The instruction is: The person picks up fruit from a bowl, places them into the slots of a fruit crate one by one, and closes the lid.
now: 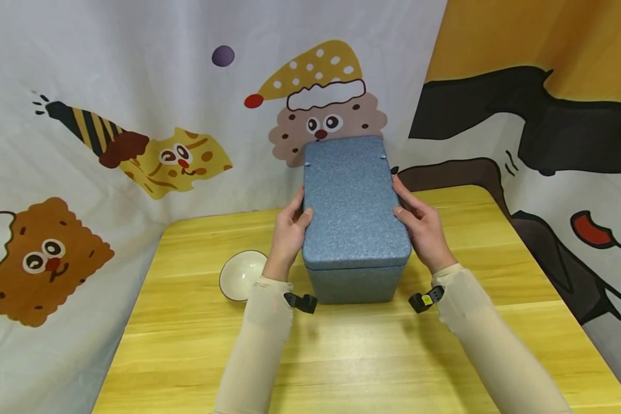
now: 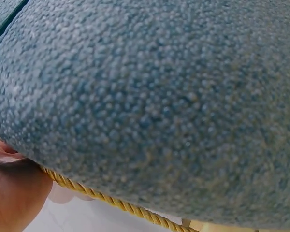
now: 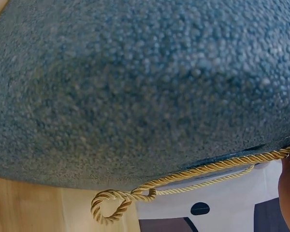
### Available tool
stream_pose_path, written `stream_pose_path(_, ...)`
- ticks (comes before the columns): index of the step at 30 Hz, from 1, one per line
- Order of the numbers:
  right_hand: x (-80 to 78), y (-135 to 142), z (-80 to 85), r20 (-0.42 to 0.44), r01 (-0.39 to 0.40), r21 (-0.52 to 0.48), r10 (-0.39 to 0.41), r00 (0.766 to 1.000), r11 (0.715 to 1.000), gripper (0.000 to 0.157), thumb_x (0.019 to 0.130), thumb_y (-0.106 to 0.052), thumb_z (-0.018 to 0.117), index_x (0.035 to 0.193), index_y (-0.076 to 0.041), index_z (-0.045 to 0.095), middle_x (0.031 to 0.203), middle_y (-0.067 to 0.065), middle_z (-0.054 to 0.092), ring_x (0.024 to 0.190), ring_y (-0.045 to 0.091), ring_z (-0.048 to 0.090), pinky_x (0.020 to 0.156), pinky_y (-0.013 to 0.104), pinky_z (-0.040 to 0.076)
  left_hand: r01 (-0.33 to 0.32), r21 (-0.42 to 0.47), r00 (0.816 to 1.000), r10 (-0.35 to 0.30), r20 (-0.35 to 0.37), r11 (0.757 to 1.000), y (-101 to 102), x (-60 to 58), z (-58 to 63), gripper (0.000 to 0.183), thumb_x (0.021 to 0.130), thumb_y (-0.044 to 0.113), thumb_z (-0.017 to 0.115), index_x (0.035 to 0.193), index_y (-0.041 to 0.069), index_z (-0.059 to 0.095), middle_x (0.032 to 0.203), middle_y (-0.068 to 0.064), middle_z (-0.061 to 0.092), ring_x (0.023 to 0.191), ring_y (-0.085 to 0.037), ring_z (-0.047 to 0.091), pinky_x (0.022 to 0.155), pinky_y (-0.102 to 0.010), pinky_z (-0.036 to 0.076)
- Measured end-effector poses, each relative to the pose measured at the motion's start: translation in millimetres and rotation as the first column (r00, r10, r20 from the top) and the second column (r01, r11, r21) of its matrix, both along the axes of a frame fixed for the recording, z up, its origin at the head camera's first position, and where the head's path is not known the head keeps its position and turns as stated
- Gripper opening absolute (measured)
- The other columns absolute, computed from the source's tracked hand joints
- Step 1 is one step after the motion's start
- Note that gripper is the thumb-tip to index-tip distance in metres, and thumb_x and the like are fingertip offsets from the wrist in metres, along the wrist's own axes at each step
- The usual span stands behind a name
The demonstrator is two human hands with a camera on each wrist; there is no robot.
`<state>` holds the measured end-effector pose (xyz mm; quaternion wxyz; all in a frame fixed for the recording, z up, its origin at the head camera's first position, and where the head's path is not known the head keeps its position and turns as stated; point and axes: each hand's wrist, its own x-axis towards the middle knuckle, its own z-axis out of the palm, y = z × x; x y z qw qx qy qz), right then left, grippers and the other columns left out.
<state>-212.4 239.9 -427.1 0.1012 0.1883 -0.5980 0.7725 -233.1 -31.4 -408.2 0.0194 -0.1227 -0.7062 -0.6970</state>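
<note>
A blue-grey speckled foam box [image 1: 354, 286] with its lid [image 1: 352, 201] on stands at the middle of the table, one short side facing me. My left hand [image 1: 290, 233] holds its left side, the thumb at the lid's edge and the other fingers partly hidden. On the opposite side my right hand [image 1: 424, 227] holds the box in much the same way. Twisted gold rope runs along both sides: the left wrist view has a rope [image 2: 111, 200] beside the left hand, and the right wrist view a looped rope [image 3: 222, 166] at the right hand's fingers.
A white bowl [image 1: 235, 279] with a dark rim sits left of the box, close by my left forearm. The wood-grain table [image 1: 341, 356] meets a printed cartoon curtain [image 1: 186, 75] at the back and sides.
</note>
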Motion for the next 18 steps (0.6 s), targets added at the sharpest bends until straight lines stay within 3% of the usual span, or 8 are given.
stream_pose_path(9,0.5,6,0.9,0.050,-0.026,0.005,0.025,0.998,1.000,0.049,0.100,0.002,0.051,0.147,0.005,0.037,0.157,0.011,0.029,0.145,0.022,0.022,0.113,0.026,0.026,-0.015,0.025,0.999,0.013,0.053,1.000,1,0.3,2.9,0.055,0.101,0.004,0.054,0.150,-0.003,0.030,0.156,-0.014,0.029,0.141,-0.022,0.031,0.113,-0.032,0.029)
stream_pose_path(12,2.2,13,3.6,0.103,-0.033,0.061,0.026,0.994,0.998,0.052,0.102,-0.005,0.051,0.150,0.001,0.034,0.158,0.009,0.028,0.146,0.021,0.021,0.111,0.025,0.028,-0.065,-0.038,0.996,0.067,0.061,0.997,-8,1.4,3.5,0.053,0.103,0.013,0.053,0.150,-0.002,0.034,0.154,-0.015,0.034,0.140,-0.024,0.034,0.111,-0.032,0.031)
stream_pose_path(14,4.2,22,6.5,0.143,-0.002,0.159,-0.021,0.990,0.987,0.053,0.104,-0.014,0.051,0.153,-0.004,0.033,0.158,0.008,0.028,0.145,0.022,0.022,0.111,0.027,0.029,-0.107,-0.145,0.993,0.112,0.027,0.984,-18,5.1,4.4,0.052,0.104,0.019,0.050,0.150,0.000,0.036,0.154,-0.013,0.035,0.140,-0.024,0.033,0.112,-0.034,0.031)
stream_pose_path(16,7.7,35,9.6,0.174,0.053,0.314,-0.112,0.978,0.948,0.055,0.105,-0.024,0.049,0.155,-0.009,0.030,0.159,0.008,0.028,0.145,0.023,0.023,0.113,0.033,0.029,-0.143,-0.281,0.990,0.138,-0.036,0.949,-32,10.6,5.6,0.052,0.105,0.023,0.048,0.151,0.003,0.035,0.156,-0.012,0.031,0.142,-0.024,0.028,0.114,-0.040,0.027)
stream_pose_path(17,9.2,43,11.3,0.180,0.077,0.409,-0.163,0.970,0.909,0.057,0.105,-0.029,0.048,0.156,-0.012,0.028,0.159,0.007,0.025,0.145,0.024,0.022,0.114,0.037,0.027,-0.160,-0.357,0.987,0.143,-0.073,0.920,-39,14.3,6.3,0.053,0.105,0.024,0.047,0.152,0.004,0.033,0.158,-0.013,0.026,0.144,-0.026,0.022,0.115,-0.045,0.023)
stream_pose_path(18,11.3,52,12.8,0.183,0.096,0.510,-0.217,0.959,0.855,0.060,0.105,-0.035,0.047,0.157,-0.015,0.025,0.160,0.007,0.023,0.145,0.026,0.021,0.115,0.043,0.025,-0.176,-0.447,0.984,0.141,-0.111,0.877,-47,18.4,6.5,0.055,0.105,0.027,0.047,0.154,0.006,0.031,0.160,-0.013,0.021,0.146,-0.027,0.016,0.116,-0.050,0.018)
